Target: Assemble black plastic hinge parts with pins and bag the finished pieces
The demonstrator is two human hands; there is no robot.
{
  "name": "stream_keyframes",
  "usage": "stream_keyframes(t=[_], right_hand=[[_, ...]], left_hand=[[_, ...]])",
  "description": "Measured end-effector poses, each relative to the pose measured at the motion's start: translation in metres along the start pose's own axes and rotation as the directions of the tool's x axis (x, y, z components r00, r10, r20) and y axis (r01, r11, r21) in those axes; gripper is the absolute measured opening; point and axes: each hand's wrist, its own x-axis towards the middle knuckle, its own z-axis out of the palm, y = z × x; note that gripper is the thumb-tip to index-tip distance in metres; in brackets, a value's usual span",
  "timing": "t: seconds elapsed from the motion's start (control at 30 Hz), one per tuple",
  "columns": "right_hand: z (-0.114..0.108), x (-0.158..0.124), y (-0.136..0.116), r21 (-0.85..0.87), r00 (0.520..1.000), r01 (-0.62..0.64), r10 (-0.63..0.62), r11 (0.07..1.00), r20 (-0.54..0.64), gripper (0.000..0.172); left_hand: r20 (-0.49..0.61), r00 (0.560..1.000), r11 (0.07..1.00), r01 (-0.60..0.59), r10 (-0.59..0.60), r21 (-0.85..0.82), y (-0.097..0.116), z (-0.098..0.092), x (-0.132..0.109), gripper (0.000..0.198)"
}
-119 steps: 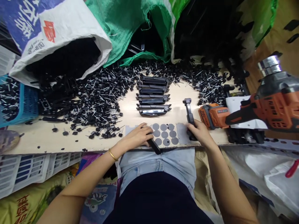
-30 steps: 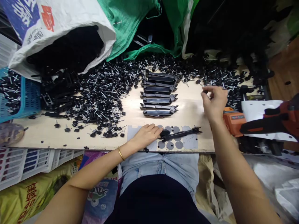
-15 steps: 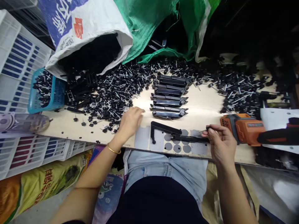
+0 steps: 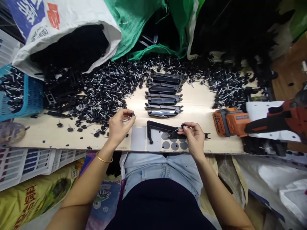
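Observation:
My left hand (image 4: 121,124) pinches a small black-headed screw (image 4: 132,114), held just above the bench by the left pile. Another black-headed screw (image 4: 183,126) is between the thumb and fingers of my right hand (image 4: 194,137), its metal shank pointing left. Below and beside that hand lies a jointed black plastic bracket (image 4: 159,126), with one short arm bent toward me and another part (image 4: 177,135) partly hidden by the hand. Behind it, several folded black brackets (image 4: 163,100) lie in a stacked row.
Loose black-headed screws form a left pile (image 4: 103,92) and a right pile (image 4: 230,89). An orange cordless drill (image 4: 232,121) lies at the right. A blue basket (image 4: 33,99) stands far left. Open white (image 4: 72,16) and green (image 4: 134,25) sacks line the back.
My left hand has come away from the left pile and now pinches a screw. My right hand has moved left over the jointed bracket with its screw. The view has shifted right.

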Motion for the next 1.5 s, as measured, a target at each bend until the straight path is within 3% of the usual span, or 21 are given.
stream_keyframes(t=[0.07,0.13,0.2,0.27,0.43,0.57,0.67,0.73,0.83,0.93,1.1,1.27,1.4,1.5], right_hand=[[0.002,-0.001,0.001,-0.136,0.990,0.135,-0.138,0.981,-0.014,0.016],[0.001,0.000,-0.003,-0.348,0.939,0.336,-0.340,0.875,0.051,0.009],[-0.003,0.001,-0.009,-0.505,0.860,0.498,-0.476,0.705,0.185,0.005],[-0.008,0.003,-0.014,-0.561,0.819,0.561,-0.506,0.609,0.269,0.006],[-0.010,0.004,-0.021,-0.569,0.811,0.578,-0.493,0.585,0.316,0.011],[-0.003,0.001,-0.021,-0.571,0.775,0.631,-0.438,0.524,0.455,0.012],[-0.005,0.000,-0.011,-0.603,0.790,0.609,-0.458,0.516,0.407,0.012],[-0.011,0.000,-0.002,-0.597,0.768,0.636,-0.477,0.489,0.427,0.019],[-0.026,0.000,0.011,-0.565,0.699,0.715,-0.450,0.412,0.556,0.035],[-0.038,0.002,0.019,-0.558,0.646,0.764,-0.385,0.325,0.660,0.049],[-0.042,0.006,0.031,-0.585,0.611,0.786,-0.398,0.200,0.684,0.059],[-0.043,0.008,0.039,-0.561,0.517,0.828,-0.393,0.005,0.760,0.057],[-0.048,0.010,0.038,-0.555,0.523,0.832,-0.364,0.018,0.771,0.063],[-0.050,0.012,0.035,-0.563,0.528,0.826,-0.361,0.008,0.769,0.068]], left_hand=[[-0.002,0.990,0.941,0.136,-0.144,-0.308,0.009,0.016,-0.010,0.024],[0.032,0.972,0.839,0.218,-0.234,-0.499,0.013,0.033,-0.015,0.027],[0.060,0.961,0.777,0.254,-0.270,-0.576,0.011,0.046,-0.015,0.027],[0.071,0.958,0.761,0.263,-0.276,-0.593,0.006,0.054,-0.014,0.026],[0.001,0.976,0.876,0.195,-0.216,-0.441,0.000,0.055,-0.016,0.021],[-0.030,0.996,0.992,-0.090,0.088,-0.086,0.004,0.051,-0.019,0.012],[0.075,0.939,0.933,-0.341,0.335,0.115,0.004,0.044,-0.016,0.010],[0.182,0.885,0.876,-0.457,0.429,0.155,0.003,0.036,-0.011,0.014],[0.344,0.814,0.823,-0.543,0.468,0.165,0.002,0.023,0.001,0.013],[0.468,0.784,0.818,-0.542,0.409,0.194,0.002,0.015,0.013,0.011],[0.489,0.818,0.874,-0.444,0.304,0.199,0.003,0.023,0.024,0.010],[0.429,0.847,0.860,-0.445,0.314,0.249,0.005,0.027,0.006,0.007],[0.305,0.898,0.890,-0.393,0.318,0.232,0.000,0.030,-0.014,0.018],[0.310,0.921,0.940,-0.296,0.235,0.170,-0.001,0.034,-0.011,0.019]])
